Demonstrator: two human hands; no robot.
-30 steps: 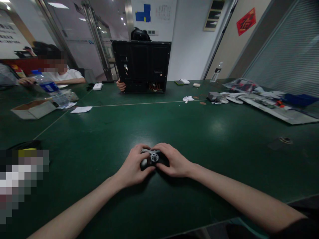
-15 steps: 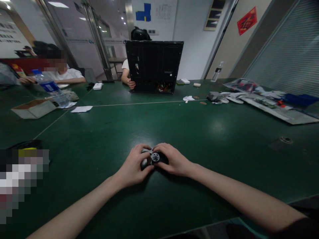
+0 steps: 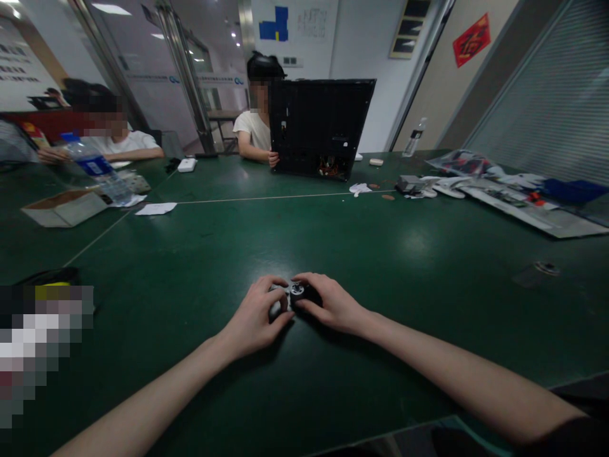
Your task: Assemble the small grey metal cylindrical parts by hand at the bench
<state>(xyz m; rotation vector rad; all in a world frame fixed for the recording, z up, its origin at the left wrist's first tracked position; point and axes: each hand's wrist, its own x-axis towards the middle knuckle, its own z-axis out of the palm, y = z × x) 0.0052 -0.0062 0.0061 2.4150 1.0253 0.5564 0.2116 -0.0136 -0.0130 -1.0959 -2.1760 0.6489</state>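
With both forearms stretched out across the bench, the person's left hand (image 3: 254, 315) and right hand (image 3: 333, 304) are closed around a small black-and-grey part (image 3: 297, 291) with a round spoked hub. The part sits low at the near middle of a dark green tabletop (image 3: 190, 254). Both hands grip it from either side, fingers curled over its edges, and they cover most of it, so its full shape is hidden. Only the hub shows clearly, between the two sets of fingers.

Far side: a co-worker (image 3: 254, 124) stands a black computer chassis (image 3: 321, 130) upright on the table, one co-worker's hand (image 3: 273, 158) at its left edge. Coloured wiring (image 3: 332, 167) shows low in the chassis, which hides the area behind it.

Left: a seated person (image 3: 124, 143) in a white shirt sits behind a clear water bottle (image 3: 92, 168), which stands in front of them. Nearby are an open cardboard box (image 3: 64, 209), a sheet of paper (image 3: 155, 208) and a white adapter (image 3: 187, 165). A blurred object (image 3: 38, 343) lies near left; it cannot be identified.

Right: a grey device (image 3: 409, 184) and scattered packaging (image 3: 523, 206) lie along the far edge, well apart from the hands.
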